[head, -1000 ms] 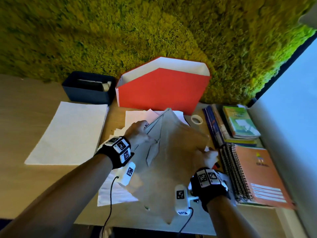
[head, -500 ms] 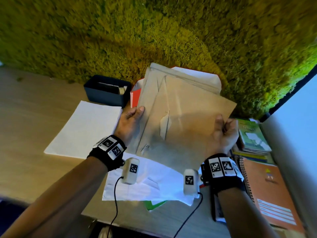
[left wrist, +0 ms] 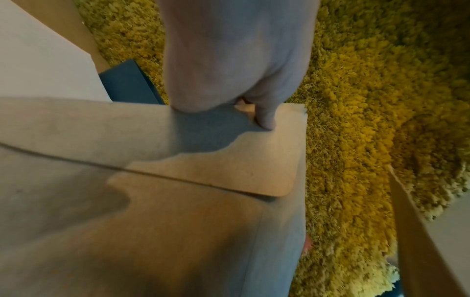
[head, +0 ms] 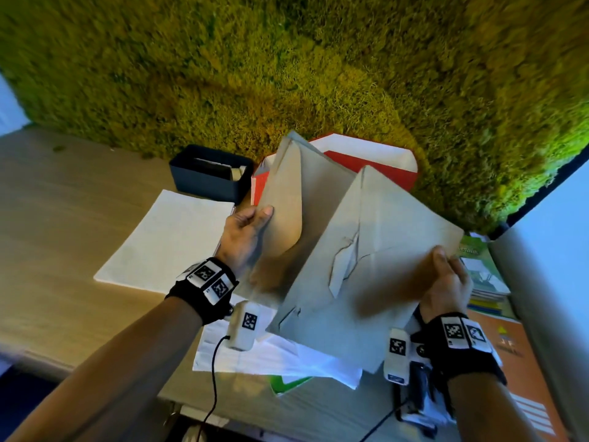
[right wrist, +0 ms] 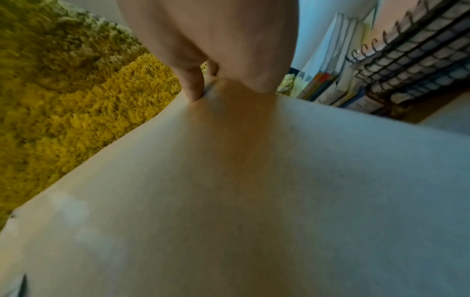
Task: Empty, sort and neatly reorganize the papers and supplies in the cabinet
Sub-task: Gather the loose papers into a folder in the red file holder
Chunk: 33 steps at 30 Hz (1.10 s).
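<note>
Two brown envelopes are held up above the desk, parted from each other. My left hand [head: 251, 224] pinches the left brown envelope [head: 287, 202], its flap side towards me, with the thumb on top [left wrist: 264, 120]. My right hand [head: 446, 275] pinches the right edge of the torn brown envelope [head: 366, 266], which tilts down to the left; its plain face fills the right wrist view [right wrist: 254, 191]. Under them lie loose white sheets [head: 280, 355] on a green folder [head: 287, 382].
A red file holder [head: 376, 164] stands at the moss wall [head: 287, 59], a dark bin [head: 207, 177] to its left. A neat white paper stack [head: 165, 240] lies left. Books [head: 481, 272] and an orange spiral notebook [head: 510, 346] lie right. The wooden desk [head: 63, 218] runs left.
The brown envelopes were lifted off the desk together, then separated: my left hand drew one away to the left while my right kept the torn one.
</note>
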### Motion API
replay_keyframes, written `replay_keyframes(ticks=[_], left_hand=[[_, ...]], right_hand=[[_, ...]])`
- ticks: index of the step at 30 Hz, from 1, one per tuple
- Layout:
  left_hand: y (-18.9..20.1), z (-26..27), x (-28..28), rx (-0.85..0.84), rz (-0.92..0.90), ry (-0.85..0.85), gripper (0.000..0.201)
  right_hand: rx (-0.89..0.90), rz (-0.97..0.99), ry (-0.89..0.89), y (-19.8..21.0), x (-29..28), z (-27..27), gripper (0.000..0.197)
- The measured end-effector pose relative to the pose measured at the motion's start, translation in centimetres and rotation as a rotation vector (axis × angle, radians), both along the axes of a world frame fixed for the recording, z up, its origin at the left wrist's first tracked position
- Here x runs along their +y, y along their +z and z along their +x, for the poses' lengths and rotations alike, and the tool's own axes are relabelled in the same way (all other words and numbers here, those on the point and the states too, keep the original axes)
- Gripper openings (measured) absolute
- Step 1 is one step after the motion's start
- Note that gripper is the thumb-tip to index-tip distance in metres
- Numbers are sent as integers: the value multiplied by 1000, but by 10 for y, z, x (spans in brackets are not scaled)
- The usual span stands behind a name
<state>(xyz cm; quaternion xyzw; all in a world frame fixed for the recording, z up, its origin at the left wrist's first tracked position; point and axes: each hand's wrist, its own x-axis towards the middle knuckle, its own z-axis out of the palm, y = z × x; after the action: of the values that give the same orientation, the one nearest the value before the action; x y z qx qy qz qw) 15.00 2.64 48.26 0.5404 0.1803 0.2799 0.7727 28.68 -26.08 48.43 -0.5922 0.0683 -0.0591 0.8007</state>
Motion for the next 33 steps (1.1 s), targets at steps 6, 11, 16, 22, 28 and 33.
replay_keyframes(ticks=[6,11,16,22,28,33], left_hand=[[2,-3,-14,11,47,-155,35],[5,-5,-21,18,11,-109,27],[-1,-2,-20,47,43,-35,23],[0,-1,-22,21,0,16,21],[3,2,-17,-7,-111,7,40],[8,3,-8,-15,-78,90,35]], right_hand=[[196,-7,274,-15,23,0,14],[193,21,366,-17,33,-6,20],[-55,-183,233,-17,48,-7,21],[-88,-348,78,-4,63,1,27],[-215,-338,-11,6,67,3,7],[-338,-208,-60,19,71,5,10]])
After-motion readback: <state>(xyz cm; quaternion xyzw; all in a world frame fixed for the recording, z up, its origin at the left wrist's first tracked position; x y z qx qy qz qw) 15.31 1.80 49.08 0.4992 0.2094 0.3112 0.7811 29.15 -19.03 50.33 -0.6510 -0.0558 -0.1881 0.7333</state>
